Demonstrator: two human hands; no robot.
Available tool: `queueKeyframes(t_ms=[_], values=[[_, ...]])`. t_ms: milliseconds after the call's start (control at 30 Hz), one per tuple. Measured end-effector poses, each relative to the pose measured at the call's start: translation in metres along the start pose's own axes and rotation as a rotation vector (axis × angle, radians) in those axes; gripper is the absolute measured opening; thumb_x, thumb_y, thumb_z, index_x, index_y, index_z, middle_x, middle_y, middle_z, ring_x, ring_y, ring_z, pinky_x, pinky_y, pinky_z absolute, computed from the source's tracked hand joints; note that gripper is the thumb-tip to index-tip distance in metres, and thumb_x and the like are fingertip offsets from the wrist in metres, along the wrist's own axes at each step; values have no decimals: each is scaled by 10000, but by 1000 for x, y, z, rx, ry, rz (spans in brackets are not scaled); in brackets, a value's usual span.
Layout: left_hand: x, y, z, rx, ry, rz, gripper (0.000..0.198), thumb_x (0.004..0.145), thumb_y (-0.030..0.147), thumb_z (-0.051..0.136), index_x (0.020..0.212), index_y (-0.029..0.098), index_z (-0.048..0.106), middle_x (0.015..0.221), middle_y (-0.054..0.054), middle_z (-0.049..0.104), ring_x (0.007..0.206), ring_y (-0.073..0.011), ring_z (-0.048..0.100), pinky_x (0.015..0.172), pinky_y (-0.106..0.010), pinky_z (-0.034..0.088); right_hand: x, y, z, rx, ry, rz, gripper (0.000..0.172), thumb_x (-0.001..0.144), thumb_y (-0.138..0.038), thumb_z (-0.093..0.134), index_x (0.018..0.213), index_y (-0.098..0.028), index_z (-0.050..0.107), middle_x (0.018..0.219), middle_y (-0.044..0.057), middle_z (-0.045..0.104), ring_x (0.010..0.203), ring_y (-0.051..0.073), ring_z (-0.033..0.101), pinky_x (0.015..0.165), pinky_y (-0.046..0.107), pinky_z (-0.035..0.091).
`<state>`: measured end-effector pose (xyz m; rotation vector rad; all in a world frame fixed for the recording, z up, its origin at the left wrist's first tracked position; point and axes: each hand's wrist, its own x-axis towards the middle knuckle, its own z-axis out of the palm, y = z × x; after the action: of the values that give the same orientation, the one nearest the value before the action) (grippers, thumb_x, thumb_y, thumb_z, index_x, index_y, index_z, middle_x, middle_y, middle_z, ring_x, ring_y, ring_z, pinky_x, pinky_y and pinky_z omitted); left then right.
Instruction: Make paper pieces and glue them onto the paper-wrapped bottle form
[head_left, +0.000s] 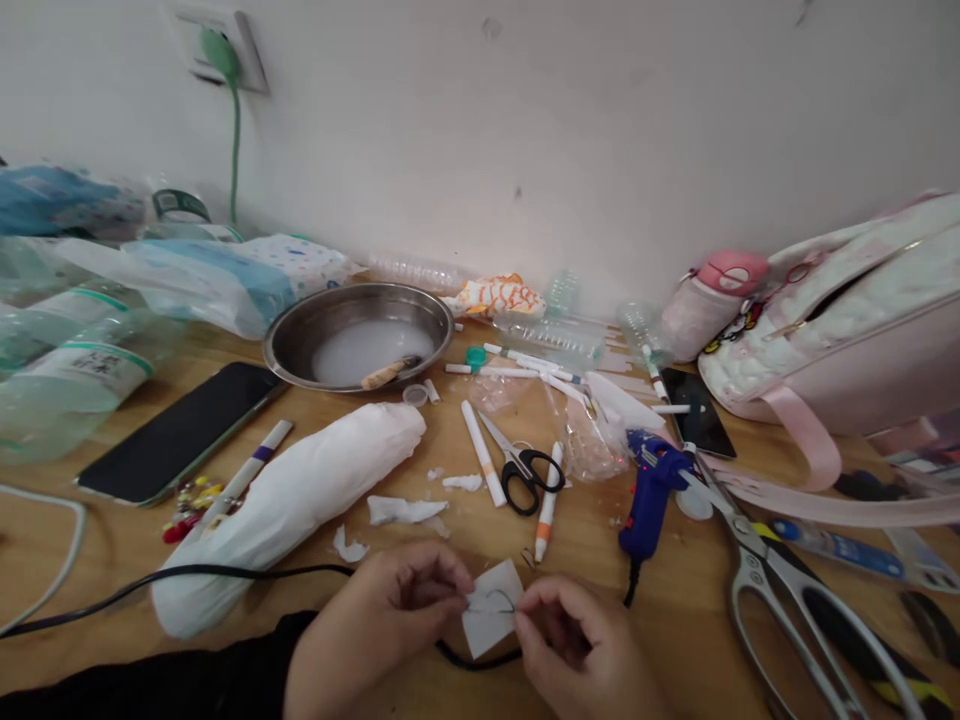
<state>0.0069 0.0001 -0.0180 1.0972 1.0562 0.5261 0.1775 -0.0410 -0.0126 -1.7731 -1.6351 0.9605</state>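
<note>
My left hand point(405, 610) and my right hand point(566, 635) are close together near the table's front edge, thumbs and forefingers pinched. Between them runs a thin dark wire-like strand point(502, 595), bent into a curve. Behind or under it is a small white paper square point(487, 635); I cannot tell whether the fingertips also grip it. A black cable point(480, 662) passes beneath. Just beyond my hands lies a tiny bent metal piece point(529, 560). To the left, a long white paper-covered form point(300, 500) lies on the table.
Black-handled scissors point(517, 465) and markers point(484, 455) lie ahead, with a blue glue gun point(649, 495) and large metal shears point(765, 570) to the right. A metal bowl point(281, 350) of cloudy liquid stands behind. A phone point(180, 430) and plastic bottles point(82, 370) are at left, a bag point(862, 350) at right.
</note>
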Motion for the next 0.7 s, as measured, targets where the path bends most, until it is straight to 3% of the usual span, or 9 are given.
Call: queueKeyframes(t_ms=[233,700], values=[[0,0,-2,-21,-3,-81,82,621,196,591,677,153,549,590,40,535,580,-125,489,538,-226,349,2,3,1,104,-90,116,121,620,-241,474,586,-156,554,482,-41,386,426,93,376,415,197,269],[0,5,-3,-19,-17,-118,48,613,164,578,656,168,558,601,42,572,592,-120,544,540,-201,396,0,3,7,121,-85,139,111,605,-240,498,593,-164,578,468,-48,393,421,82,361,404,190,257]])
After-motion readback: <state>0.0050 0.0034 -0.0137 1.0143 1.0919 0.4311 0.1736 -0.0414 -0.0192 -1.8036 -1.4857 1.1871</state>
